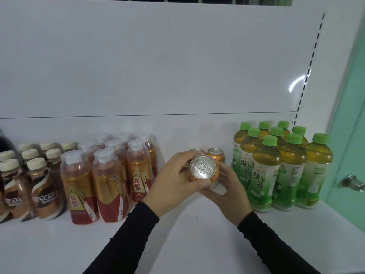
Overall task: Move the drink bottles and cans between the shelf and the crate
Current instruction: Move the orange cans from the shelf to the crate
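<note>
On the white shelf (pixel 197 244), from left to right: a cluster of brown coffee bottles (pixel 42 186) with cream caps stands at the far left edge of the view; just beside it, red-and-gold energy drink bottles (pixel 107 184) with clear overcaps stand upright in rows. Centre: the left hand (pixel 173 180), in a black sleeve (pixel 126 234), grips an orange can (pixel 203 170) from the left, fingers (pixel 185 155) curled over the can's far side and the thumb pressed against its near rim. The can is upright or slightly tilted toward the camera, silver lid and pull tab facing up; whether its base touches the shelf cannot be told. The right hand (pixel 227 190) cups the same can from the right and below, its fingers curled around the lower body, largely hidden beneath the can. Behind the held can, two more orange cans (pixel 216 154) stand on the shelf, one partly hidden by the left fingers. Right: green tea bottles (pixel 280 171) with green caps stand in a tight group, near the right hand but apart from it. Far right: a teal door (pixel 347 135) bearing a metal knob (pixel 353 182).
</note>
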The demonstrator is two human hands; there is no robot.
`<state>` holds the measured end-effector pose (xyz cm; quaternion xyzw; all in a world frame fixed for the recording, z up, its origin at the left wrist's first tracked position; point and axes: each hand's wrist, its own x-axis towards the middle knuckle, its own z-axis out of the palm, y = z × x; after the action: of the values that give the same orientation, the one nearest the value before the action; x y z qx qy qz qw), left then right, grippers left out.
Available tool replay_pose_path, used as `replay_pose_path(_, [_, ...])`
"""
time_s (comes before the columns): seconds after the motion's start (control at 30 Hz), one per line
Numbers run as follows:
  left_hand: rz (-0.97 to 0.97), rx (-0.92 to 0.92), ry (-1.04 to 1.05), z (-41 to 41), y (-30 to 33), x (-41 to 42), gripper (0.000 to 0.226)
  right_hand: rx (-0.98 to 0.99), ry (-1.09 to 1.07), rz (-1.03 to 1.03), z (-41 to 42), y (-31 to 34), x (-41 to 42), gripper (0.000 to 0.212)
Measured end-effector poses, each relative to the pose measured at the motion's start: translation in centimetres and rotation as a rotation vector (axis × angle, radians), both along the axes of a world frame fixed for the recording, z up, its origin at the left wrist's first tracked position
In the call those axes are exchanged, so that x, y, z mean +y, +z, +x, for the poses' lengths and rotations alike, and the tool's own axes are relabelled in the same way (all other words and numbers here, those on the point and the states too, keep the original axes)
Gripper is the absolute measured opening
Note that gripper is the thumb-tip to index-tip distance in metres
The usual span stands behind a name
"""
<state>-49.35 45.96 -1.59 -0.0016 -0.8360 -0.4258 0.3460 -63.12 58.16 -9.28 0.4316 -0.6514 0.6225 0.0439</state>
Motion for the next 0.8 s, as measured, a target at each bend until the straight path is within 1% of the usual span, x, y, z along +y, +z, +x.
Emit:
replay_pose_path(0.1, [-0.136,0.027,0.097,-0.1,0.6,0.1,0.057,0.019,-0.033,-0.003,-0.2,0.1,-0.2,0.075])
replay_pose_path(0.17, [-0.207,0.008,0.152,-0.2,1.0,0.1,0.054,0.03,-0.052,-0.003,-0.4,0.1,-0.3,0.075])
replay_pose_path(0.23, [-0.259,-0.029,0.21,-0.5,1.4,0.1,0.059,0.049,-0.081,0.009,-0.7,0.0,-0.5,0.078])
replay_pose_path(0.3, [-0.27,-0.06,0.245,-0.8,1.6,0.1,0.062,0.05,-0.091,0.015,-0.9,-0.1,-0.6,0.079])
replay_pose_path(0.43, [-0.194,-0.086,0.245,-1.6,2.1,-0.4,0.061,0.051,-0.059,0.046,-1.3,0.2,-0.8,0.076])
replay_pose_path(0.5, [-0.13,-0.088,0.227,-2.0,2.5,-0.9,0.056,0.079,-0.038,0.113,-1.9,0.7,-1.3,0.079])
replay_pose_path(0.6, [-0.046,-0.074,0.224,-2.5,3.7,-1.8,0.052,0.071,-0.038,0.206,-3.4,0.6,-1.7,0.086])
replay_pose_path(0.7, [-0.008,-0.047,0.235,-3.0,5.5,-3.0,0.051,0.155,-0.107,0.395,-4.1,-0.2,-1.3,0.081])
replay_pose_path(0.8, [-0.025,-0.035,0.283,-3.6,7.6,-4.1,0.047,0.216,-0.104,0.626,-3.8,-1.0,-0.7,0.085])
